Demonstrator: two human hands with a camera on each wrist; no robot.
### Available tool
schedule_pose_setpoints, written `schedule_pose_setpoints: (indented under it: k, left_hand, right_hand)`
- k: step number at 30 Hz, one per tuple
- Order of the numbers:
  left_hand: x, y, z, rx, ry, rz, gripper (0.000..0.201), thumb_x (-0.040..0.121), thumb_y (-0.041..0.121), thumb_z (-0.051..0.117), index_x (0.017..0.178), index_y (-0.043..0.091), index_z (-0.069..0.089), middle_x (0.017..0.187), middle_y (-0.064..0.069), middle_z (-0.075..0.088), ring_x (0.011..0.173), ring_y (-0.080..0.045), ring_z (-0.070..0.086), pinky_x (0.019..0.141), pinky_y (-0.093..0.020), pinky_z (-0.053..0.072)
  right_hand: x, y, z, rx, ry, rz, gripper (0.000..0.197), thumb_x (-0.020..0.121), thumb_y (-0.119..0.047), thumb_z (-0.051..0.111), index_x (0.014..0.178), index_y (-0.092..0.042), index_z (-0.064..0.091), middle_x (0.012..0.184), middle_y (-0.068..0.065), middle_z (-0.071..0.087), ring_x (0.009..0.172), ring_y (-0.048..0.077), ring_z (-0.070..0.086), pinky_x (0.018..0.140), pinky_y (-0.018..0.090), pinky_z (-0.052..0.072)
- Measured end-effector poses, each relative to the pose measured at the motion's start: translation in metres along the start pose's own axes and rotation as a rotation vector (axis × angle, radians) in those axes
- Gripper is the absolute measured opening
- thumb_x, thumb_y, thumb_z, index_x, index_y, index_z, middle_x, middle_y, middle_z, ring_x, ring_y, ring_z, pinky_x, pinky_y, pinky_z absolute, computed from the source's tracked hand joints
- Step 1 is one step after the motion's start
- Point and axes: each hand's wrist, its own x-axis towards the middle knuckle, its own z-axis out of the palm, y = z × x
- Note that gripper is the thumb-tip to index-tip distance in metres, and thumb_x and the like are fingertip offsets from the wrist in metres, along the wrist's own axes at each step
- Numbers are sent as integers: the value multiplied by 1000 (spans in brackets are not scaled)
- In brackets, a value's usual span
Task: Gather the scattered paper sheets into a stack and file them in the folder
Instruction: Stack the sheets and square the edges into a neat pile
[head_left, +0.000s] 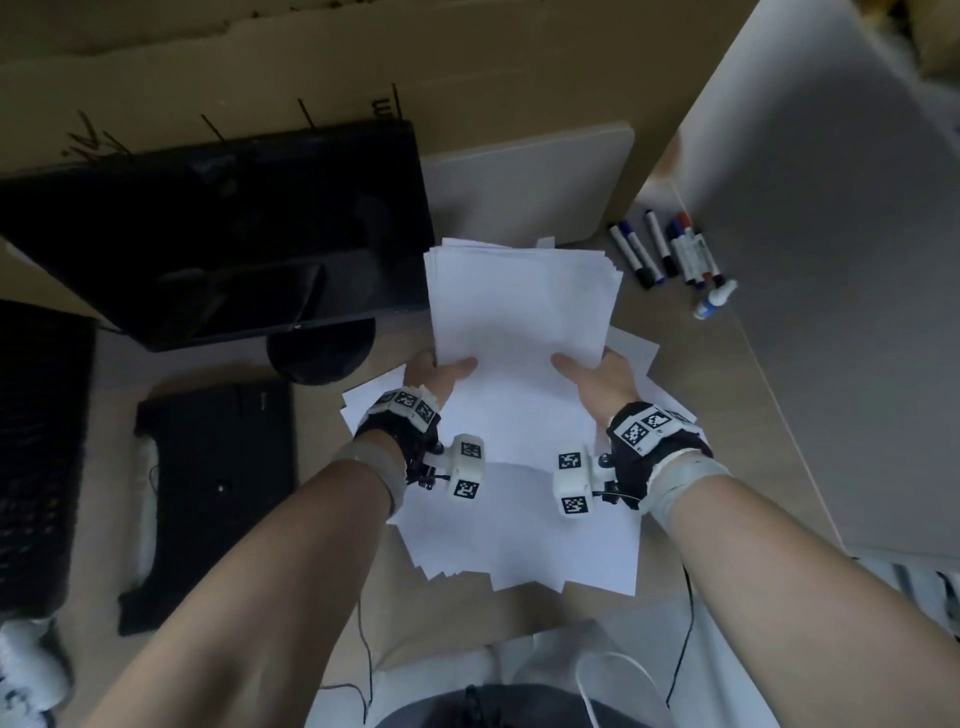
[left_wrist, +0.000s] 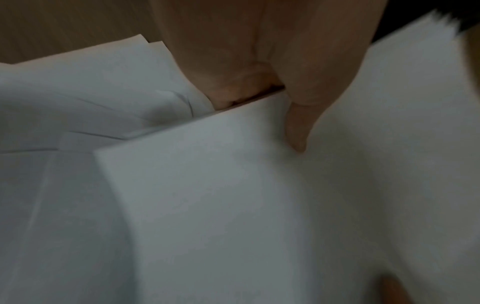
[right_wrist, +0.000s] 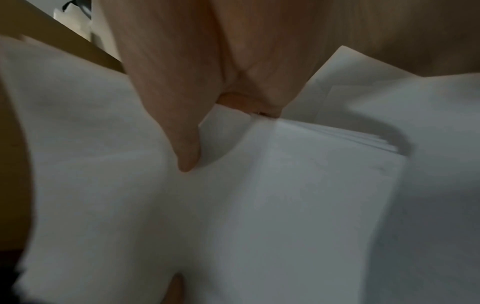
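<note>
Left hand (head_left: 434, 371) & right hand (head_left: 597, 376) each pinch paper stack (head_left: 519, 306), thumbs on top. Loose sheets (head_left: 519, 530) lie beneath on desk (head_left: 701, 364).

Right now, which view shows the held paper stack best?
Head view: the whole stack shows, with both hands at its near edge. The wrist views show only blurred close-ups of its corners under each thumb.
</note>
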Motion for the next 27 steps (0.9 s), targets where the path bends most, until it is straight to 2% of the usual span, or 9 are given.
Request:
schedule_pose_setpoints:
  k: [4, 9, 11, 13, 16, 20, 23, 25, 27]
  left_hand:
    - [-11, -17, 6, 180, -74, -139, 46, 84, 30, 71, 122, 6, 63, 119, -8, 66, 109, -29, 60, 102, -40, 44]
    - [-35, -78, 31, 430, -46, -291, 43, 92, 21, 61, 127, -3, 53, 127, -18, 58, 118, -35, 55, 99, -40, 45]
    - [-39, -99, 38, 424, -32, -312, 39, 93, 16, 59, 125, -5, 55, 126, -19, 59, 115, -34, 57, 91, -36, 47]
    - [-43, -116, 38, 400, -59, -311, 31, 93, 14, 59, 118, -4, 60, 118, -18, 63, 106, -31, 59, 81, -30, 45]
    - [-46, -127, 34, 410, -86, -315, 17, 91, 13, 60, 104, 3, 63, 104, -15, 61, 97, -29, 58, 80, -32, 44]
    - [-36, -125, 24, 550, -80, -258, 41, 85, 28, 66, 125, 17, 60, 130, -11, 56, 118, -34, 53, 100, -38, 45]
    - [-28, -121, 20, 685, -46, -251, 40, 83, 33, 66, 122, 33, 61, 147, -6, 35, 134, -34, 34, 111, -41, 33]
    - [-21, -117, 19, 679, -69, -266, 29, 76, 38, 65, 104, 43, 67, 146, -3, 37, 132, -33, 37, 110, -43, 36]
    - [-13, -110, 18, 662, -94, -298, 22, 62, 42, 65, 82, 49, 66, 133, 0, 48, 120, -30, 51, 98, -43, 48]
  right_hand:
    - [5, 27, -10, -36, -20, 150, 51, 87, -24, 72, 129, -2, 54, 123, 6, 60, 110, 21, 55, 94, 32, 41]
    - [-6, 80, -11, -112, -105, 387, 59, 81, -21, 77, 130, -2, 50, 111, 3, 54, 99, 22, 49, 90, 43, 42]
    - [-10, 101, -13, -130, -81, 418, 68, 77, -21, 80, 134, -3, 47, 126, 5, 57, 103, 24, 51, 87, 41, 43]
    - [-12, 117, -16, -150, -54, 472, 88, 75, -24, 81, 146, -4, 32, 142, 13, 47, 120, 30, 50, 95, 45, 43]
    - [-18, 136, -21, -211, -79, 542, 103, 73, -31, 82, 151, -3, 20, 149, 15, 39, 131, 36, 43, 103, 50, 41]
    - [-22, 152, -14, -268, -58, 524, 94, 81, -32, 77, 150, 1, 23, 150, 17, 37, 132, 36, 43, 106, 45, 39]
    - [-24, 160, -14, -283, 37, 486, 81, 88, -25, 71, 149, 3, 25, 153, 16, 34, 137, 33, 37, 111, 39, 33]
    - [-27, 162, -19, -301, 114, 495, 76, 89, -21, 69, 148, 3, 27, 151, 15, 36, 136, 32, 39, 110, 36, 33]
    - [-28, 161, -23, -349, 138, 506, 68, 92, -20, 66, 146, 1, 31, 148, 15, 41, 133, 32, 43, 106, 36, 36]
